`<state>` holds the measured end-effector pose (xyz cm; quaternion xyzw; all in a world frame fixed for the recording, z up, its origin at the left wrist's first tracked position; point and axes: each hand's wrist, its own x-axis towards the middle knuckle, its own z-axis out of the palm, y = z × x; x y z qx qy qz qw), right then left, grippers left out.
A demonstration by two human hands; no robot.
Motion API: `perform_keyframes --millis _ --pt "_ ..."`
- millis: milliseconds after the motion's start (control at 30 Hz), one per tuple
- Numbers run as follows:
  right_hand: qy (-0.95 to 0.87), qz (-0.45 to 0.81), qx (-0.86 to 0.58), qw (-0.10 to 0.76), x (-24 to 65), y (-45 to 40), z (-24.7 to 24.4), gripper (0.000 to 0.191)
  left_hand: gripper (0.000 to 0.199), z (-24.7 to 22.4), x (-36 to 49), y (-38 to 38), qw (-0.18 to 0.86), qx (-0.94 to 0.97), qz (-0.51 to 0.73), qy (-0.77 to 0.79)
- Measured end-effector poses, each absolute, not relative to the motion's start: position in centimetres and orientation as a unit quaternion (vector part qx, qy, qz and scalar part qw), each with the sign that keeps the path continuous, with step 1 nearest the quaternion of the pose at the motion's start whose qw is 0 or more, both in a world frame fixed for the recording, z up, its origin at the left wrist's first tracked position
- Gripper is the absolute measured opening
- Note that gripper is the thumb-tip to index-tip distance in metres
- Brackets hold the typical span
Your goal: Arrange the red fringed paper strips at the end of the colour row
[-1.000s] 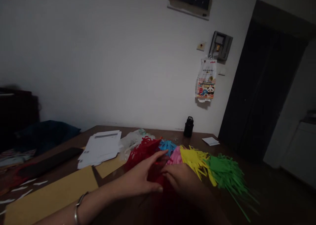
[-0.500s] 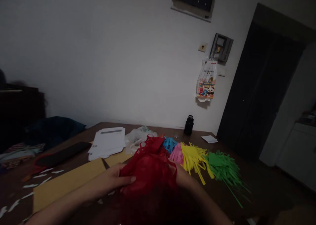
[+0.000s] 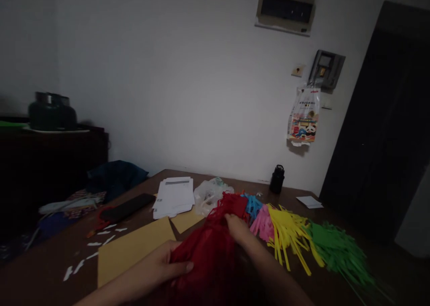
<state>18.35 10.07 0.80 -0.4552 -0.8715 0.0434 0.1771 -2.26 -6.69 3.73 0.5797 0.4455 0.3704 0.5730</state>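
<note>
My left hand (image 3: 160, 266) and right hand (image 3: 239, 230) both grip the red cut paper (image 3: 210, 256), one at each side of the bundle.

My left hand lies at about 8 o'clock of the bundle, thumb pressed on top of its near edge and fingers closed under it; my right hand sits at about 1 o'clock, fingers curled into the fringe. The red cut paper rests low over the brown table (image 3: 50, 261), just in front of me. From its far end, toward 2 and 3 o'clock, lie the blue strips (image 3: 252, 204), pink strips (image 3: 264, 223), yellow strips (image 3: 289, 239) and green strips (image 3: 336, 247), side by side. At 9 o'clock a tan sheet (image 3: 129, 251) lies flat, touching the bundle's edge. At 11 o'clock are white papers (image 3: 174, 196) and a black bottle (image 3: 277, 179) stands at 1 o'clock, near the wall.
</note>
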Motion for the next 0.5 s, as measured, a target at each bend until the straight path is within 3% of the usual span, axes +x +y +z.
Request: perform_keyframes --millis 100,200,267,300,400,500 --pt "-0.856 0.075 -0.463 0.215 20.5 8.7 3.4 0.009 0.035 3.1 -2.8 -6.4 0.575 0.584 0.355 0.45" --pt "-0.861 0.114 -0.412 0.276 22.3 4.8 5.8 0.031 0.033 3.0 -2.2 -6.3 0.561 0.595 0.352 0.455" --pt "-0.874 0.145 -0.362 0.288 22.4 1.9 6.6 0.068 0.027 3.2 -1.3 -6.4 0.553 0.605 0.356 0.448" --pt "-0.89 0.159 -0.322 0.283 22.2 0.7 6.8 0.078 0.024 3.2 -0.7 -6.4 0.552 0.609 0.359 0.442" --pt "-0.918 0.113 -0.297 0.237 21.3 -1.5 7.0 0.029 0.023 2.9 1.1 -6.2 0.564 0.602 0.386 0.413" --pt "-0.916 0.066 -0.324 0.228 21.1 -1.9 7.9 0.023 0.032 1.8 2.7 -5.8 0.592 0.572 0.41 0.392"
